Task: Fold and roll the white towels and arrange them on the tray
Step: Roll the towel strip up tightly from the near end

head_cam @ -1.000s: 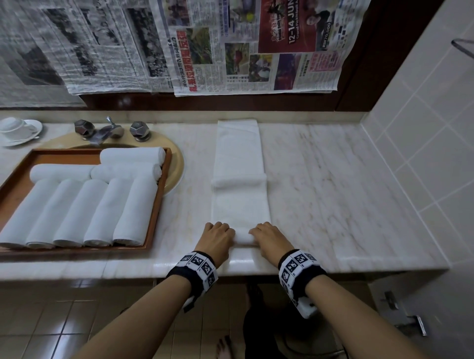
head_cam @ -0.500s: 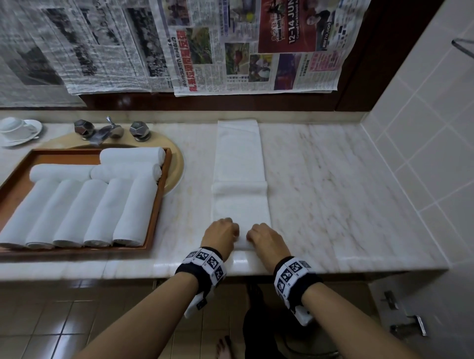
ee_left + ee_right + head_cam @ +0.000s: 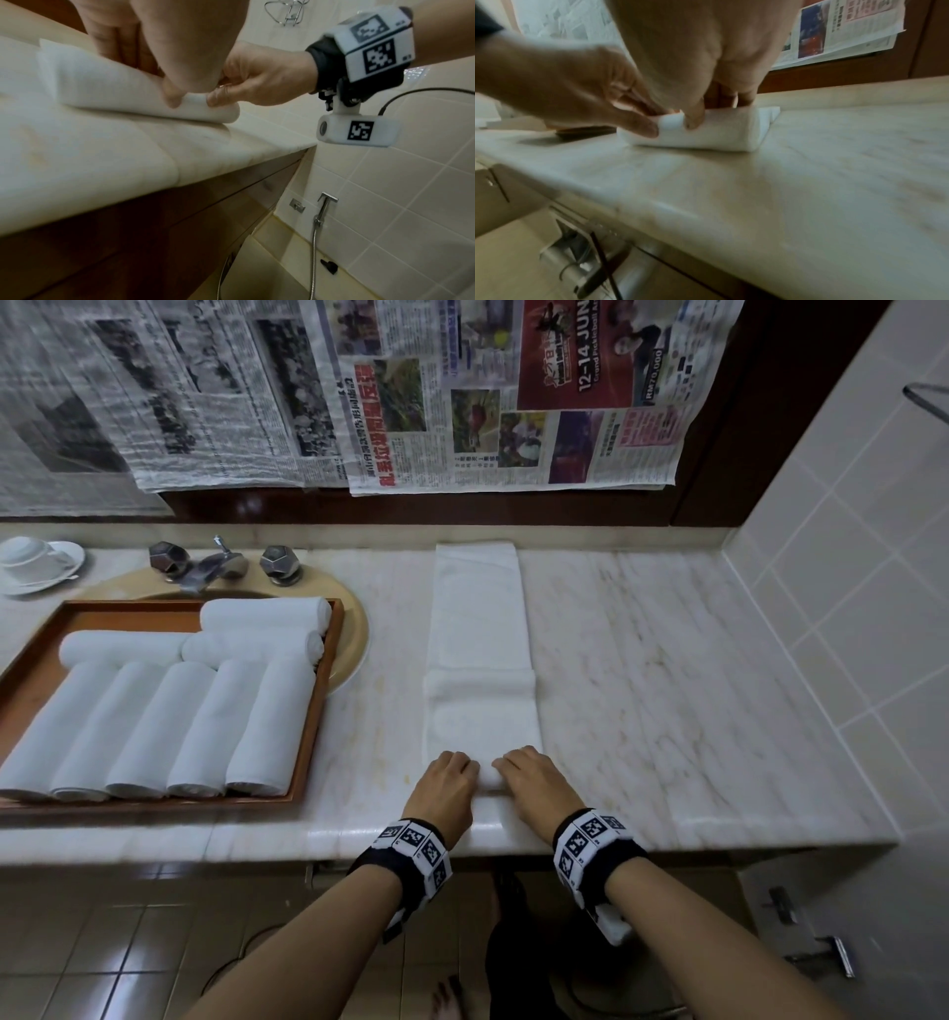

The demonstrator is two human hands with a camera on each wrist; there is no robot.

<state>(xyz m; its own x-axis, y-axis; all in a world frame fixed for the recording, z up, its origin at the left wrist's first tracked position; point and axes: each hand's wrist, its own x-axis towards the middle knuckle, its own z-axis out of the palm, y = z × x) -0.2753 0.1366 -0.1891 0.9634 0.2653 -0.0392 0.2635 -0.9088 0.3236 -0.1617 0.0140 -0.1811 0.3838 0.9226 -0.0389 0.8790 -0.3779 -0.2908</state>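
Observation:
A long white towel (image 3: 477, 629), folded into a narrow strip, lies on the marble counter (image 3: 667, 690) and runs away from me. Its near end is rolled into a small roll (image 3: 200, 111) (image 3: 706, 132). My left hand (image 3: 445, 788) and right hand (image 3: 534, 783) sit side by side on that roll, fingers curled over its top and thumbs tucked against its near side. A wooden tray (image 3: 313, 711) at the left holds several rolled white towels (image 3: 205, 726), one row lengthwise and others laid across behind them.
A tap with two knobs (image 3: 221, 559) stands behind the tray over a beige basin (image 3: 354, 634). A cup on a saucer (image 3: 36, 559) sits at the far left. Newspaper (image 3: 462, 392) covers the wall behind. A tiled wall (image 3: 847, 582) bounds the counter on the right.
Both hands have moved away from me along the towel, and the rolled near end has grown thicker and travelled with them.

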